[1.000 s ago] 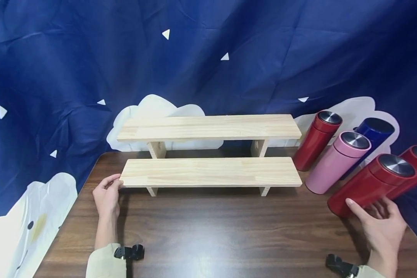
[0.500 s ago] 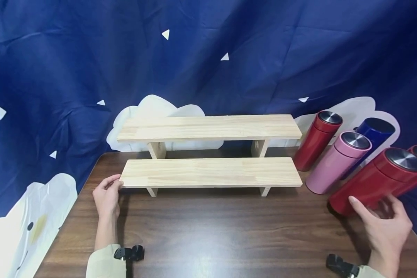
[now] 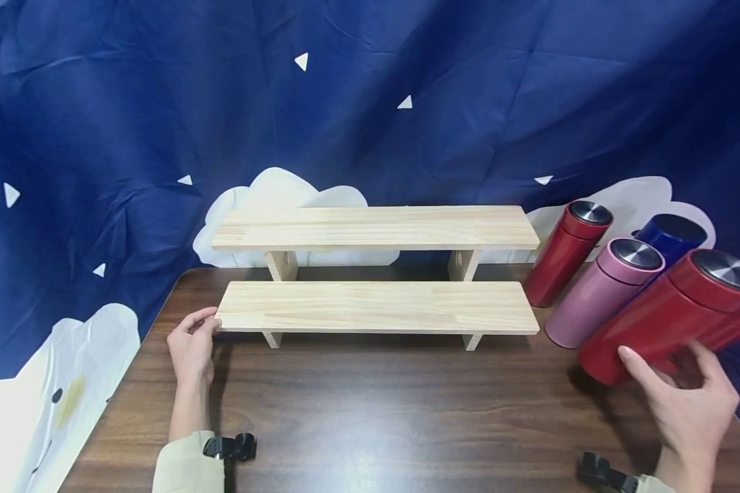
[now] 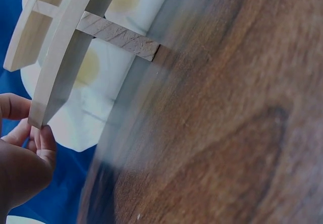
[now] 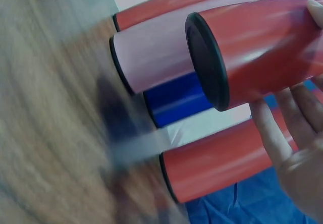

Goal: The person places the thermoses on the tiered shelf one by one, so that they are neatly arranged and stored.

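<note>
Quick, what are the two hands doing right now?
Left hand: pinches the left end of the lower wooden shelf.
Right hand: grips a red bottle, lifted off the table.

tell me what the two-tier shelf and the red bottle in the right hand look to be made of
Two-tier shelf: pale unfinished wood, probably pine; straight grain lines, matte surface. Red bottle, gripped by the right hand: likely metal under glossy red coating; brushed silver lid top, black base ring in the right wrist view.
</note>
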{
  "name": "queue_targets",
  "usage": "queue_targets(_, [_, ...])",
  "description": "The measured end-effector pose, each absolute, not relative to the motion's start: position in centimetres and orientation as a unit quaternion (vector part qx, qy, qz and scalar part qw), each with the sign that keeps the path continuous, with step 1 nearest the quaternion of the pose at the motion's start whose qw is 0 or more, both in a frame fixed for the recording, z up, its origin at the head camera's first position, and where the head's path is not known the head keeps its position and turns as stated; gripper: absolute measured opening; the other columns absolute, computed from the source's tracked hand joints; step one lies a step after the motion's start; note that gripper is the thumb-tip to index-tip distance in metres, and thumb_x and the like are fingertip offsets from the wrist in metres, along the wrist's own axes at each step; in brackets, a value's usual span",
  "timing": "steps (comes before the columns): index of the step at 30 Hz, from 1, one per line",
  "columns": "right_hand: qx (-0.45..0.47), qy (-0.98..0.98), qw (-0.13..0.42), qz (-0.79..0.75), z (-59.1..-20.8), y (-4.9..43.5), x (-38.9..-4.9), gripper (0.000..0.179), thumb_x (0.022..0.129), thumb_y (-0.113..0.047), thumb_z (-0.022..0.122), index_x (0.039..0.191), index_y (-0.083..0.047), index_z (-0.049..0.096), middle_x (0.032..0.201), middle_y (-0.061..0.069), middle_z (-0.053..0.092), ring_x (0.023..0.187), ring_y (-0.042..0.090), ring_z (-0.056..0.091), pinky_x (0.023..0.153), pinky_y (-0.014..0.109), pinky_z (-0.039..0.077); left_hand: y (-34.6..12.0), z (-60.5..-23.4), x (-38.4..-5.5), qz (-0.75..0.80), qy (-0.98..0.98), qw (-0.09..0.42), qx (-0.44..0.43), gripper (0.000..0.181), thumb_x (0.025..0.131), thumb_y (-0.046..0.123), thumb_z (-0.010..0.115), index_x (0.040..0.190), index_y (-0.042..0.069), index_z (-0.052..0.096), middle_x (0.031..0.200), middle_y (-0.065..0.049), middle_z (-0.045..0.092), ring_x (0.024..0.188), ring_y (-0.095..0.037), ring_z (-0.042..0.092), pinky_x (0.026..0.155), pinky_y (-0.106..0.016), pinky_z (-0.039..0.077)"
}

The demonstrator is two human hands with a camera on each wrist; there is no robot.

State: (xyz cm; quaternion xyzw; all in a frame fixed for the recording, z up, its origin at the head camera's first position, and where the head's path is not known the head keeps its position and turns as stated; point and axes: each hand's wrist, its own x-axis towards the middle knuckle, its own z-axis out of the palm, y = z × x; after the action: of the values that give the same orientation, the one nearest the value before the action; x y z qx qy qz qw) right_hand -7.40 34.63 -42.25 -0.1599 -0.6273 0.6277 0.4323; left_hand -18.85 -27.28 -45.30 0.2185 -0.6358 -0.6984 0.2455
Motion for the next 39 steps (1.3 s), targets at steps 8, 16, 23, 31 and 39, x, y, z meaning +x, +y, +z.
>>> queue_targets(8, [-0.136,-0.633,0.411,0.642,-41.5,33.0,-8.3,0.07,0.059,0.027,0.081,0.123,0.003,0.07,0.105,0.004,0.073,0.091,0.012,0.068,0.071,0.011,0.053,-27.4,-45.3,-18.8,-0.703,-0.631,0.242,0.22,0.026,0.083,-0.014,0.062,0.109,-0.016,0.067,0.073,0.005,0.064,0.068,-0.007,0.057,0.064,-0.017,0.05])
queue_targets(16, [-0.143,-0.661,0.389,0.626,-40.8,31.4,-8.9,0.068,0.063,0.019,0.084,0.126,-0.002,0.07,0.106,-0.001,0.073,0.091,0.01,0.067,0.07,0.009,0.052,-27.3,-45.3,-19.0,-0.703,-0.63,0.246,0.22,0.026,0.083,-0.014,0.062,0.108,-0.016,0.068,0.073,0.005,0.065,0.069,-0.006,0.058,0.064,-0.017,0.05])
queue_targets(23, [-0.1,-0.676,0.375,0.627,-39.6,29.2,-10.2,0.067,0.068,0.015,0.084,0.13,-0.004,0.068,0.114,0.003,0.072,0.093,0.013,0.069,0.073,0.013,0.054,-27.3,-45.4,-19.1,-0.701,-0.633,0.243,0.221,0.028,0.084,-0.013,0.062,0.11,-0.016,0.067,0.074,0.005,0.063,0.069,-0.007,0.057,0.065,-0.017,0.05])
queue_targets(31, [-0.096,-0.721,0.361,0.583,-38.0,26.6,-11.8,0.062,0.073,0.004,0.086,0.131,-0.012,0.069,0.117,0.0,0.072,0.1,0.013,0.068,0.076,0.013,0.054,-27.2,-45.3,-19.0,-0.702,-0.633,0.244,0.219,0.029,0.083,-0.014,0.061,0.111,-0.017,0.067,0.073,0.005,0.066,0.069,-0.006,0.058,0.066,-0.018,0.051])
queue_targets(39, [-0.047,-0.718,0.347,0.601,-37.3,24.1,-13.2,0.061,0.072,0.006,0.086,0.129,-0.01,0.07,0.11,-0.003,0.074,0.092,0.011,0.07,0.076,0.015,0.055,-27.3,-45.3,-18.9,-0.707,-0.626,0.245,0.218,0.027,0.083,-0.015,0.061,0.11,-0.017,0.067,0.074,0.005,0.066,0.067,-0.006,0.058,0.066,-0.018,0.05])
